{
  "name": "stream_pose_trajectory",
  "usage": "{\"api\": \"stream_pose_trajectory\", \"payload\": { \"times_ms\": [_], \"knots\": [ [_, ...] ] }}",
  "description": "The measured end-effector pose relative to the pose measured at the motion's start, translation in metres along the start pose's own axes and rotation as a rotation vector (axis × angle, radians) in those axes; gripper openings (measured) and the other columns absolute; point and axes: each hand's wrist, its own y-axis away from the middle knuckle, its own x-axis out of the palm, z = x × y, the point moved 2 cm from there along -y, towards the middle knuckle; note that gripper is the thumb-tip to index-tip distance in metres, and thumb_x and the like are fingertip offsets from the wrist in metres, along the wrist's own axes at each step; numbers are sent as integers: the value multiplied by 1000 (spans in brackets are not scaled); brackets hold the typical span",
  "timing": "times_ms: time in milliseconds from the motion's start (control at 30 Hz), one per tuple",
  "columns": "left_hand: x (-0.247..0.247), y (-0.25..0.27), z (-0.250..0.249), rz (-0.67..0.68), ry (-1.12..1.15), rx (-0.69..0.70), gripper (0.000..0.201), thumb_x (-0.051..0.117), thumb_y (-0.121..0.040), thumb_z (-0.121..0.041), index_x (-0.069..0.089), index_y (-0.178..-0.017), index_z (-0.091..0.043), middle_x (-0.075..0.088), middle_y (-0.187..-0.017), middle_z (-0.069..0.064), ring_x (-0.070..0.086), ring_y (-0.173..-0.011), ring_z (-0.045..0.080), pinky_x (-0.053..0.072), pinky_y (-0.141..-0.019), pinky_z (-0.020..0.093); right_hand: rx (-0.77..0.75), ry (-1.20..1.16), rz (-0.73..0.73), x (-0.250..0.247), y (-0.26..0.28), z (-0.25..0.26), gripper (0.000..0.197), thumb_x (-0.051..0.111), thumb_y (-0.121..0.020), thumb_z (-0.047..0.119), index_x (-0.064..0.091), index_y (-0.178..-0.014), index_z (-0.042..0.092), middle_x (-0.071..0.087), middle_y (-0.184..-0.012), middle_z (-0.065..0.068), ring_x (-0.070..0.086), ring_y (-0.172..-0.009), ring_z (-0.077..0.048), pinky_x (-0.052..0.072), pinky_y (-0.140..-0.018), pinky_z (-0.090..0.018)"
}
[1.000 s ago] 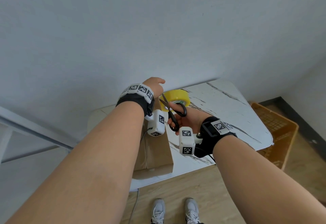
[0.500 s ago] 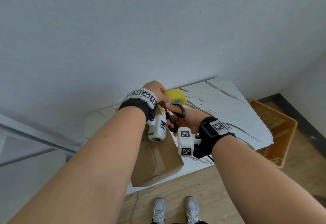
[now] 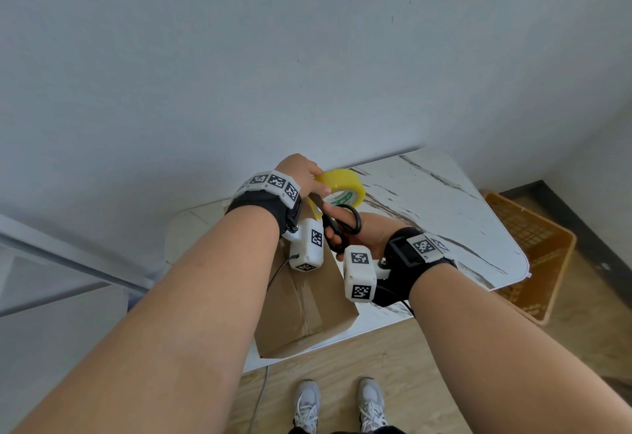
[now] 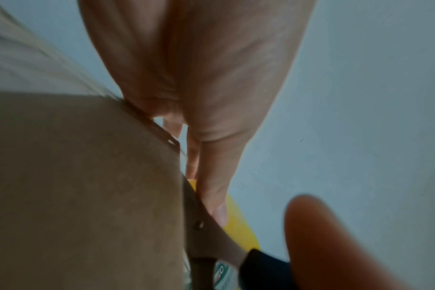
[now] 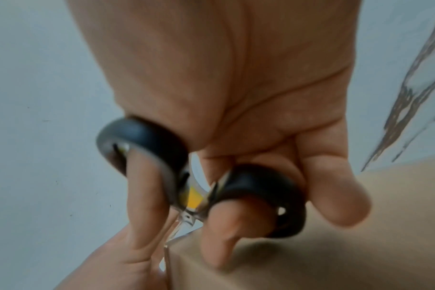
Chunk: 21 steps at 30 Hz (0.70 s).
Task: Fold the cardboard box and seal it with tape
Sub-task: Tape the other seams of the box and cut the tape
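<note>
Two hands crowd the far end of the cardboard box (image 3: pixel 307 303), which lies on the marble-patterned table (image 3: pixel 444 214) with its near corner over the table's front edge; a second ago it sat straighter, so it has swung a little under me, its near corner drifting to my right. A strip of clear tape already runs along its top seam, so I judge the flaps are folded and I am at the cut that frees the strip from the roll.

My left hand (image 3: pixel 301 173) has slid forward onto the yellow tape roll (image 3: pixel 342 187) at the box's far edge; its thumb lies straight along the roll, but whether the other fingers curl round it or press the tape down I cannot tell.

My right hand (image 3: pixel 362 232) holds the black scissors (image 3: pixel 338 225), thumb through one loop and a finger curled through the other. The blades point at the tape beside my left thumb and appear slightly apart, though the wrist views are blurred.
</note>
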Motion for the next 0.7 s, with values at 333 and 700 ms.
{"api": "stream_pose_trajectory", "payload": {
  "times_ms": [333, 700],
  "knots": [
    [2, 1, 4, -24, 48, 27, 58, 73, -79, -35, 56, -133, -20, 35, -152, -1, 37, -137, 20, 25, -116, 37, 3, 89, 37, -2, -3, 0, 54, 47, -85, 61, 55, -73, 8, 52, -62, -4, 49, -54, -17, 46, -56, -26],
    [1, 4, 5, -106, 266, 41, 57, 75, -80, -29, 57, -131, -12, 39, -150, -3, 40, -136, 17, 30, -112, 30, 1, 43, -13, 1, -2, 7, 53, 50, -87, 61, 54, -72, 10, 52, -58, -2, 47, -54, -15, 43, -57, -25]
  ]
}}
